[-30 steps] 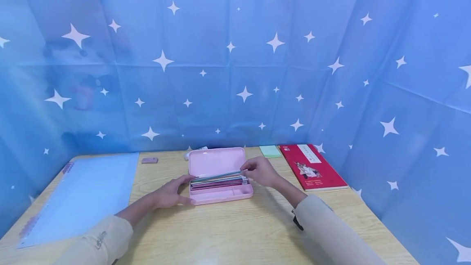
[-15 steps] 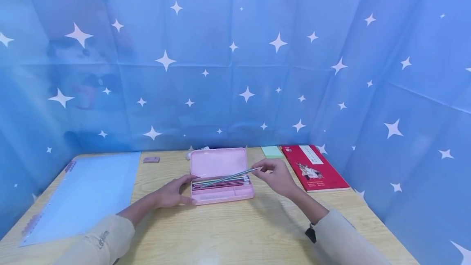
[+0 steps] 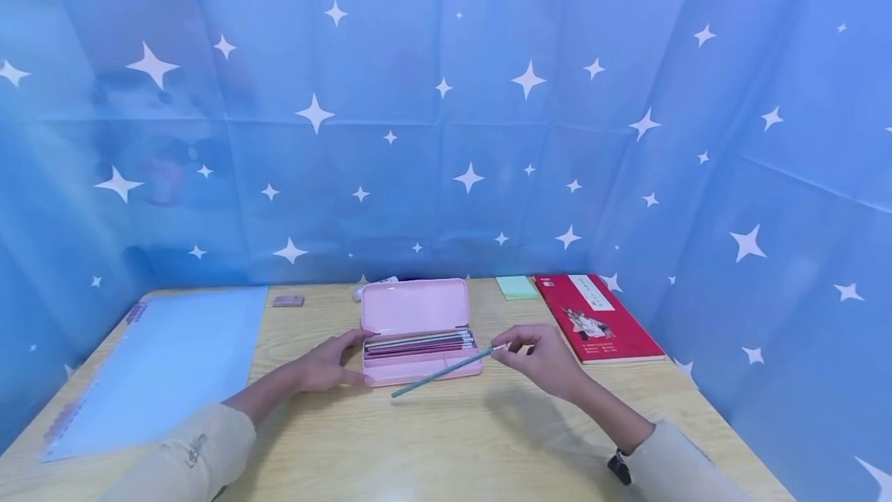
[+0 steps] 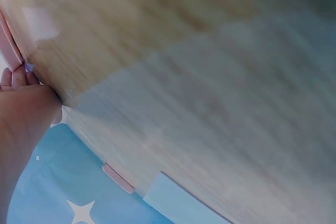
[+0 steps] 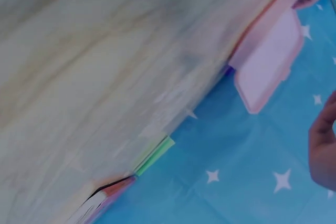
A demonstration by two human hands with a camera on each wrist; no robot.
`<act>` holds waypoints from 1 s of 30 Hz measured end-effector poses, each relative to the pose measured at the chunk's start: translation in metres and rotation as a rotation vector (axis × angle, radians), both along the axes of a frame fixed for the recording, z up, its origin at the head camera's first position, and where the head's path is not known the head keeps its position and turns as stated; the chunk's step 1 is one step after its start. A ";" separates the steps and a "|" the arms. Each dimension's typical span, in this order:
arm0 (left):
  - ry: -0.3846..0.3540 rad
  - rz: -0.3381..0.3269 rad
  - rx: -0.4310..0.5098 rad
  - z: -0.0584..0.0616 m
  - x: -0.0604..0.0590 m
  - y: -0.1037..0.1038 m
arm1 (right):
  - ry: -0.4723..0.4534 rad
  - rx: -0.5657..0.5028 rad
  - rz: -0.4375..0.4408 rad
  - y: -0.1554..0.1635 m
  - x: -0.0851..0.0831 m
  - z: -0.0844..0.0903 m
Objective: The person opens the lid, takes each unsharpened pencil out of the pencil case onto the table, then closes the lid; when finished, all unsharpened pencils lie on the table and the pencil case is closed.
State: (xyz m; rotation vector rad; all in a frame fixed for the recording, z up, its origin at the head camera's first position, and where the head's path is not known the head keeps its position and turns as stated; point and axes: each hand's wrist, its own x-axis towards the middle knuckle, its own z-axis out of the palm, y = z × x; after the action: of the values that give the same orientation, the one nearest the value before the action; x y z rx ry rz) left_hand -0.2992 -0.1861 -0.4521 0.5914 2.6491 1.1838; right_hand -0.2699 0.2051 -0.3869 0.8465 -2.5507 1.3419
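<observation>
Wooden desk (image 3: 446,440) enclosed by blue star-patterned backdrop (image 3: 446,138).

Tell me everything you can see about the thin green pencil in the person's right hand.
The thin green pencil is a long, slim stick with a pale end, pinched there by the right hand. It slants down and left, crossing the front edge of the open pink plastic pencil case, its far tip over the light wooden table. Whether that tip touches the table is unclear.
</observation>
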 end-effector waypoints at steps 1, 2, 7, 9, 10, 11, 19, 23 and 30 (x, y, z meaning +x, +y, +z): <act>-0.004 0.002 -0.005 0.000 0.001 0.000 | -0.007 0.016 0.005 0.001 0.001 -0.002; -0.005 0.002 -0.008 0.000 0.002 0.001 | -0.014 0.031 0.013 0.001 0.001 -0.003; -0.015 0.020 -0.034 0.001 0.006 0.001 | -0.027 0.091 0.057 0.003 0.002 -0.009; -0.016 0.019 -0.030 0.002 0.006 0.001 | -0.043 0.117 0.071 0.005 0.001 -0.011; -0.012 0.015 -0.025 0.002 0.006 0.001 | -0.059 0.131 0.077 0.006 0.000 -0.012; -0.008 0.012 -0.019 0.002 0.005 0.001 | -0.077 0.145 0.082 0.007 0.000 -0.013; -0.002 0.012 -0.021 0.001 0.003 0.002 | -0.218 0.188 0.075 0.011 -0.009 -0.025; -0.009 0.013 -0.027 0.002 0.004 0.001 | -0.261 0.177 0.013 0.010 -0.010 -0.030; -0.019 0.014 -0.041 0.004 0.002 0.001 | -0.282 0.178 -0.059 0.005 -0.011 -0.028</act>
State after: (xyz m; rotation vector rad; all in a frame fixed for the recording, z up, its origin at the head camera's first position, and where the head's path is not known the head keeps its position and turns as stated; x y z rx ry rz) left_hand -0.2969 -0.1850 -0.4485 0.5531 2.6585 1.1302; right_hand -0.2813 0.2100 -0.4150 0.6404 -2.9217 1.3145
